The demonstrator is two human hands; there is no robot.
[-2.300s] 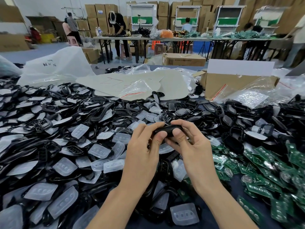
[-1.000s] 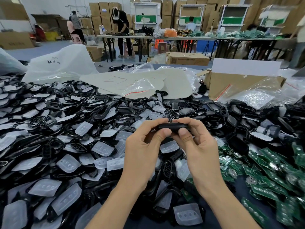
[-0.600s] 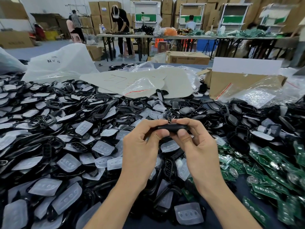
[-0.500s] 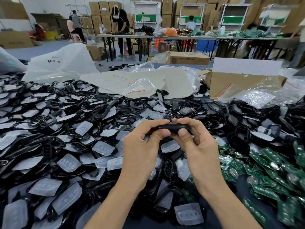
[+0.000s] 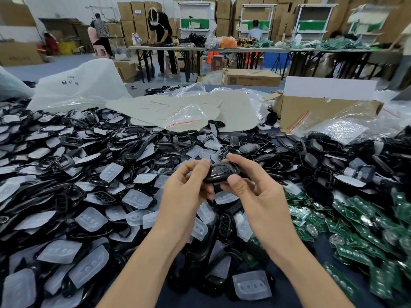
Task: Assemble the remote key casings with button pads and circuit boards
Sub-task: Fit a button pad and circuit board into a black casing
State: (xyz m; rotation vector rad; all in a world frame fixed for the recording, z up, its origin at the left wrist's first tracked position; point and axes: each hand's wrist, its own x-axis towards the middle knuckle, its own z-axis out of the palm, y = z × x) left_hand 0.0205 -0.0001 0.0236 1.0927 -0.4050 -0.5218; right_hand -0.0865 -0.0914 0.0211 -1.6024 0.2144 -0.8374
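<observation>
Both hands meet over the middle of the table (image 5: 278, 292), holding one black remote key casing (image 5: 223, 172) between them, above the heaped parts. The left hand (image 5: 189, 194) has its fingers closed on the casing's left end; the right hand (image 5: 255, 192) has its fingers clamped on the right end, forefinger over the far edge and thumb pressed against the near edge. The button face is turned up toward the camera and looks closed, so the step in hand is probably pressing the two halves shut or checking the seam.

To do this well, pressure should run evenly around the rim, thumbs working along the near edge while the forefingers back the far edge, so the clips seat all round without pinching the pad. A look along the seam for gaps and a press of each button would confirm the fit.

Loose stock lies straight on the table: black casing shells (image 5: 138, 150) and translucent button pads (image 5: 91, 218) spread across the left and centre, green circuit boards (image 5: 355, 252) piled at the near right. At the far right stands an open cardboard box (image 5: 311, 112); what it holds cannot be seen. Clear plastic bags (image 5: 340, 130) lean against it, their contents unclear.
</observation>
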